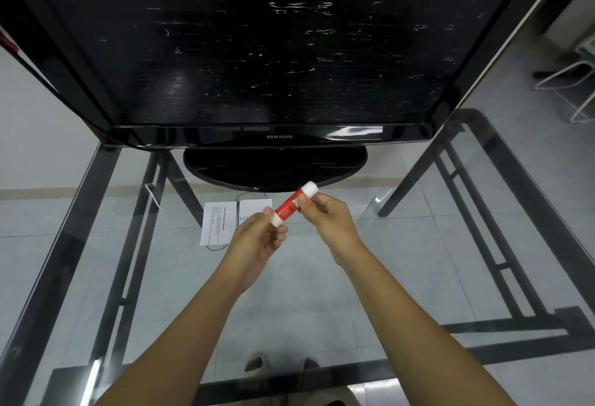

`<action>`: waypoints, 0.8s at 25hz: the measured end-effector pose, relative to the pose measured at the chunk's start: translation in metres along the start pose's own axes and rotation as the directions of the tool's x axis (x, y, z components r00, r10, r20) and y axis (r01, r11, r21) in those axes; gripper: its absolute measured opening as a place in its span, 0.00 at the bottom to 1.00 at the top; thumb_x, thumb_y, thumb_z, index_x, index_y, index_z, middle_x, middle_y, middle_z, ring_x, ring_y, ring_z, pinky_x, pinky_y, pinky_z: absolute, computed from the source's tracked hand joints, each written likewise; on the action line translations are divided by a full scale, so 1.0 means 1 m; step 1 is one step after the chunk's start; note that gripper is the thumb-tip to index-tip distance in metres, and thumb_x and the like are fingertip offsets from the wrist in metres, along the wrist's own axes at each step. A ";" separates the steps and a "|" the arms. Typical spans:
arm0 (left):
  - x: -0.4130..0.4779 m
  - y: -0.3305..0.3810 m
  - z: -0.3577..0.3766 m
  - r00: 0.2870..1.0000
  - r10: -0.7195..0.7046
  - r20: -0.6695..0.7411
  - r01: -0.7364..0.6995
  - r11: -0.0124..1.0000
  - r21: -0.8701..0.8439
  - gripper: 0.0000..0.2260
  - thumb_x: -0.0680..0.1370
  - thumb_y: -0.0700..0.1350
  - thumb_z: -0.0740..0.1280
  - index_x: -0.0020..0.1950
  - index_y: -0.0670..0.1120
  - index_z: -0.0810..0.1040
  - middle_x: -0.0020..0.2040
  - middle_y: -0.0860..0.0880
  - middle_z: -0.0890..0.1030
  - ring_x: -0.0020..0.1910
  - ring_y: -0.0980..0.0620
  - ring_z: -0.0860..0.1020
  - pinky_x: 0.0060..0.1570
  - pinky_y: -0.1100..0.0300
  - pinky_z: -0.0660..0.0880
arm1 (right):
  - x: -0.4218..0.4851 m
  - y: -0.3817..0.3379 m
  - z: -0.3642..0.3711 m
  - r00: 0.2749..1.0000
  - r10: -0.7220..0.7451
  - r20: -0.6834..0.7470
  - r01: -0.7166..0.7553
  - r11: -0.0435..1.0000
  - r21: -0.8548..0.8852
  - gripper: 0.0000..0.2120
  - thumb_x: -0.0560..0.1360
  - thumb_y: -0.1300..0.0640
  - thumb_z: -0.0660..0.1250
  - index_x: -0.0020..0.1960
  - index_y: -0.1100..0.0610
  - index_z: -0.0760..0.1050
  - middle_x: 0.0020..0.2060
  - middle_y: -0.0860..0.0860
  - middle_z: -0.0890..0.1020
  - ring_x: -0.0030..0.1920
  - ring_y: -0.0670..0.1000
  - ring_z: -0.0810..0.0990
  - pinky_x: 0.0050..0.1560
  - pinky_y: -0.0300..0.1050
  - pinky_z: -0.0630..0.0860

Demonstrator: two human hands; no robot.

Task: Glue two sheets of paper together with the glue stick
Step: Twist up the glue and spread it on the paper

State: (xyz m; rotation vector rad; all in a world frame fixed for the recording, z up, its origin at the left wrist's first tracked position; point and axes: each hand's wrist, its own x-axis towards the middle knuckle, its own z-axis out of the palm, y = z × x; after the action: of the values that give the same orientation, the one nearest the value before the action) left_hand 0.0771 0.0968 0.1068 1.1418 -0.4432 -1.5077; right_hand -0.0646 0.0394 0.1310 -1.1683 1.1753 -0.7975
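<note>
Both hands gripping glue stick (293, 206), capped

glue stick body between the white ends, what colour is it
Red, with white lettering, on the glue stick held by the left hand and right hand; seen in the head view.

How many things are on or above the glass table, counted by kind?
Glue stick: 1, held by left hand and right hand
Paper sheets: 2
Monitor: 1
Total: 4
</note>
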 end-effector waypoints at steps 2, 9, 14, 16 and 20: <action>0.000 -0.001 -0.002 0.998 0.070 -0.006 -0.069 0.994 0.079 0.05 0.77 0.44 0.64 0.49 0.44 0.77 0.42 0.48 0.80 0.40 0.53 0.77 0.43 0.65 0.76 | 0.000 -0.001 0.002 1.000 -0.002 -0.003 0.002 1.000 -0.009 0.04 0.74 0.48 0.66 0.46 0.46 0.79 0.43 0.47 0.83 0.49 0.45 0.81 0.51 0.38 0.73; -0.002 0.004 -0.004 1.000 0.013 0.011 -0.013 0.999 0.046 0.16 0.72 0.53 0.66 0.55 0.44 0.77 0.41 0.48 0.82 0.38 0.55 0.79 0.42 0.65 0.77 | -0.001 -0.008 0.002 1.000 -0.023 0.015 0.023 1.000 -0.002 0.06 0.74 0.49 0.67 0.47 0.48 0.79 0.44 0.46 0.83 0.50 0.44 0.80 0.47 0.34 0.72; -0.005 0.000 -0.005 0.985 0.172 0.019 -0.172 0.966 0.192 0.04 0.71 0.46 0.70 0.45 0.50 0.78 0.46 0.56 0.81 0.47 0.56 0.79 0.46 0.64 0.74 | -0.002 -0.008 0.002 1.000 -0.020 0.017 0.021 0.998 -0.054 0.12 0.74 0.48 0.67 0.53 0.53 0.79 0.47 0.48 0.83 0.52 0.47 0.80 0.49 0.36 0.72; -0.005 -0.002 -0.004 0.978 0.206 0.001 -0.198 0.937 0.288 0.06 0.72 0.45 0.70 0.45 0.53 0.76 0.45 0.60 0.80 0.48 0.59 0.79 0.45 0.66 0.72 | -0.002 -0.008 0.003 1.000 -0.014 0.012 0.015 0.998 -0.061 0.13 0.74 0.48 0.67 0.54 0.54 0.79 0.48 0.50 0.83 0.52 0.48 0.79 0.50 0.38 0.72; -0.003 0.000 -0.005 0.998 0.064 0.000 -0.063 0.992 0.113 0.10 0.75 0.50 0.66 0.52 0.46 0.77 0.42 0.49 0.82 0.41 0.53 0.81 0.41 0.64 0.77 | -0.002 -0.007 0.001 1.000 -0.026 0.005 0.026 0.999 -0.039 0.08 0.74 0.49 0.67 0.49 0.51 0.80 0.46 0.51 0.83 0.50 0.48 0.80 0.47 0.35 0.73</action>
State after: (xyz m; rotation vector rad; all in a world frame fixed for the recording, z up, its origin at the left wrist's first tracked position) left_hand 0.0807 0.1011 0.1063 1.2074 -0.5631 -1.4397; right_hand -0.0632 0.0399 0.1387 -1.2194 1.1792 -0.7941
